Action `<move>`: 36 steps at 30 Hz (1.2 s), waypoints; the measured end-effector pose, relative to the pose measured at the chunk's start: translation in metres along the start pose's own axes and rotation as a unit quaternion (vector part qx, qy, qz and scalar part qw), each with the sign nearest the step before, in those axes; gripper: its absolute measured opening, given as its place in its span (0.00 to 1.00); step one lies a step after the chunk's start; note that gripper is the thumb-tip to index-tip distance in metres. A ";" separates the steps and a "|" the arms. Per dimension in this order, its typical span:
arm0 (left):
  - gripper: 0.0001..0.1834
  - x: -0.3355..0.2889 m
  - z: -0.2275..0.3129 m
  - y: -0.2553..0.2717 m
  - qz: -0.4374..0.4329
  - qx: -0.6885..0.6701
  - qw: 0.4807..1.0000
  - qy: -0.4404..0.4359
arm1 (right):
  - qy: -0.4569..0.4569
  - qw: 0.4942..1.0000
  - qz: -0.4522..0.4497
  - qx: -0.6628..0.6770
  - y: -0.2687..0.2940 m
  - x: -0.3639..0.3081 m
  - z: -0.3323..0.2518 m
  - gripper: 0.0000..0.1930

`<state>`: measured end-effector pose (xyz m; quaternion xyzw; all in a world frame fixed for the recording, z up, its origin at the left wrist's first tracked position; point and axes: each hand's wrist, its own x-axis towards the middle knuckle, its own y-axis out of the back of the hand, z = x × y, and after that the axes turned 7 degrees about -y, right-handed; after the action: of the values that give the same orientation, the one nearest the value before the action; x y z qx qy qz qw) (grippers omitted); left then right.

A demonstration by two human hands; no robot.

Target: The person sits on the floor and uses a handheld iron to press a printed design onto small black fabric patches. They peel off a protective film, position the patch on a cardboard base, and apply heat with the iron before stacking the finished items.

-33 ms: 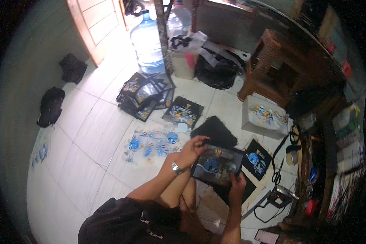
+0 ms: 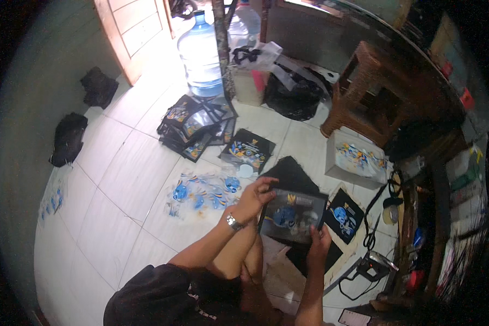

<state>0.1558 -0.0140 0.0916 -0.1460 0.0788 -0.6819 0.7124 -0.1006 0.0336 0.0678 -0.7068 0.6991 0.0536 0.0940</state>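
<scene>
Between my two hands is a flat black printed packet (image 2: 290, 214) with a glossy, see-through-looking face and a blue picture under a small gold emblem. My left hand (image 2: 255, 198) pinches its upper left corner; a metal watch circles that wrist. At the lower right edge, my right hand (image 2: 319, 242) grips it with thumb and fingers. Below and beyond it lie plain black cloth pieces (image 2: 290, 171), partly covered. Just right of the packet, a black cloth with a blue print (image 2: 344, 215) rests on a pale board (image 2: 358, 239).
An iron (image 2: 377, 266) with a cord stands at right. Clear transfer sheets with blue prints (image 2: 201, 193) lie on the tiles, near a pile of black packets (image 2: 193, 127) and another printed black piece (image 2: 248, 149). A white box (image 2: 353, 171), brown stool (image 2: 358, 81) and water jug (image 2: 201, 54) stand farther off.
The packet has tilted slightly, its face showing brighter and clearer. Both hands keep their hold, and the whole view has shifted a little.
</scene>
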 end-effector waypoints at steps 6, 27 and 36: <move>0.13 0.049 0.021 0.078 0.007 -0.064 0.992 0.106 | -0.025 0.999 -0.029 -0.026 -0.051 0.091 -0.009 0.33; 0.27 -0.004 0.055 0.164 0.200 -0.109 0.974 0.017 | 0.127 0.976 0.152 -0.085 -0.075 0.284 -0.032 0.21; 0.29 -0.007 0.060 0.111 0.076 -0.193 0.973 0.098 | 0.064 0.916 0.229 -0.323 -0.049 0.370 0.065 0.21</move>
<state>0.2790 0.0025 0.1129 -0.2073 0.2892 -0.6083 0.7095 -0.0422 -0.3144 -0.0695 -0.5213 0.7908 0.2514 -0.1995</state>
